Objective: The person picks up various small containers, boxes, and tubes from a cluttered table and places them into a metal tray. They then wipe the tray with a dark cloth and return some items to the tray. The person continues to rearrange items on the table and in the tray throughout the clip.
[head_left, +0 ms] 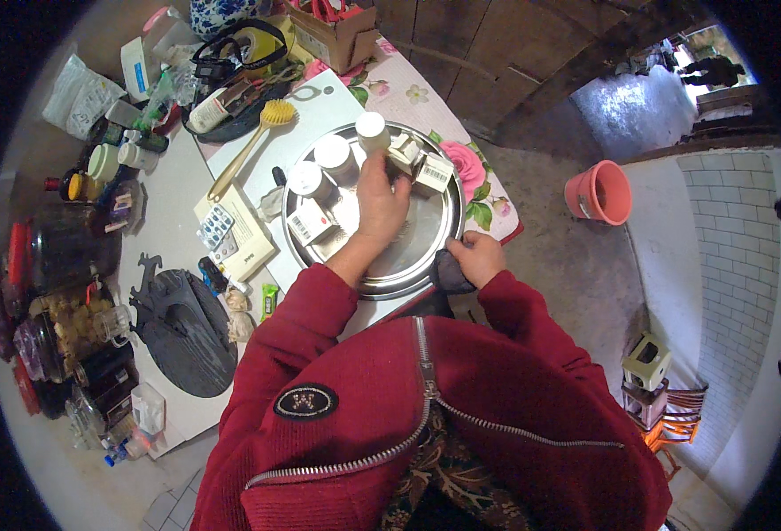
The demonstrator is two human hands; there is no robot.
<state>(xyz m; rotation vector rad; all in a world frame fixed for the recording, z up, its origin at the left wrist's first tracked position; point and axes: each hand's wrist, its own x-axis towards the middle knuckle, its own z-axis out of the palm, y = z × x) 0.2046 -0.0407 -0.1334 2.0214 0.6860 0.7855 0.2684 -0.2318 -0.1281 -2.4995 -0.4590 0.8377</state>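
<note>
A round metal tray [426, 234] lies at the table's near right corner. Standing in it are white bottles, one at the left [309, 180] and another beside it [334, 157]. Small white boxes share the tray: one at the left [311, 221], one at the right [432, 173]. My left hand [380, 211] reaches over the tray, its fingers closed at the base of a third white bottle [373, 133] near the far rim; its fingertips are partly hidden. At the tray's right edge, my right hand [479, 257] pinches a dark cloth [452, 273].
Left of the tray lie a yellow-bristled brush [251, 146], blister packs [216, 228] and a dark carved wooden board [187, 332]. Jars [63, 248] and bottles crowd the table's left side. A pink bucket [599, 193] stands on the floor at the right.
</note>
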